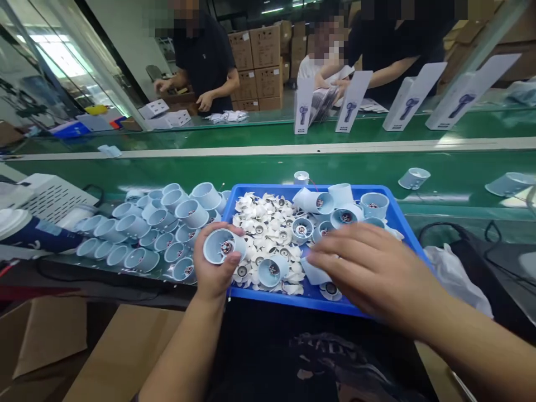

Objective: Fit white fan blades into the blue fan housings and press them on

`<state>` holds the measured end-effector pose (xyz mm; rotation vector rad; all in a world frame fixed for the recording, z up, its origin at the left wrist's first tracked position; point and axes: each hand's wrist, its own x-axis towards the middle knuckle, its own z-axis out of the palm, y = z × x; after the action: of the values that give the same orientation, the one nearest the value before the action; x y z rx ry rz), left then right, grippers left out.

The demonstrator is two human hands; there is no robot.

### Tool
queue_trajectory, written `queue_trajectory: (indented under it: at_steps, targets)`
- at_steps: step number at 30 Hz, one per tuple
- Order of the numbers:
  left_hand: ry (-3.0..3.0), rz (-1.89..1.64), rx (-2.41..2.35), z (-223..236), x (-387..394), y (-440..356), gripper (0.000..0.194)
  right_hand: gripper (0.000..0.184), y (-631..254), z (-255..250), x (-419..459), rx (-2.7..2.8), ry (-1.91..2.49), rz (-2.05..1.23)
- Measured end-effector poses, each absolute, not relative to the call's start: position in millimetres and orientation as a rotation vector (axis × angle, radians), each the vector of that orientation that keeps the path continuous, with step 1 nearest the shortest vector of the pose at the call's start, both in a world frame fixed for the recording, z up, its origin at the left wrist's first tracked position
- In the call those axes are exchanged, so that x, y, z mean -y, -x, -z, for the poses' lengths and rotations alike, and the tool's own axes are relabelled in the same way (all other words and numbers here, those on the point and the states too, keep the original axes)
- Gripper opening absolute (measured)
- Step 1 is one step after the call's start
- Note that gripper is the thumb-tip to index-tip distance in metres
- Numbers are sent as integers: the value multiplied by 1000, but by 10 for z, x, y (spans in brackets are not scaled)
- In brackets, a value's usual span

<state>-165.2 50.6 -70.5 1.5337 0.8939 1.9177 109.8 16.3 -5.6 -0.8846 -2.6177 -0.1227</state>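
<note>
In my left hand is a light-blue cylindrical fan housing, its open end facing me and a small motor showing inside. My fingers and thumb wrap around its side, just over the left edge of a blue tray. Over the tray's right half, my right hand has its fingers stretched out. A tilted housing lies under those fingertips; whether they touch it I cannot tell. White fan blades fill the tray's left part, with one housing lying on them. Several more housings sit at the right.
Many housings are piled left of the tray, beside a dark cup with a white lid. Loose housings stand on the green conveyor. White boxes line its far side, where people work. Cardboard lies lower left.
</note>
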Motion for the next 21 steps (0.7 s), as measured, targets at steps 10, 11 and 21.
queue_trajectory:
  at_steps: [10,11,21]
  targets:
    - [-1412,-1885,-915,748,-377,1764,54,15,168,301,-1270,3032,1374,32]
    - [-1405,-1869,-911,749,-373,1769,55,19,206,305,-1261,3000,1441,34]
    - [-1469,-1777,-811,762,-349,1793,55,25,186,364,-1102,2931,1454,-17]
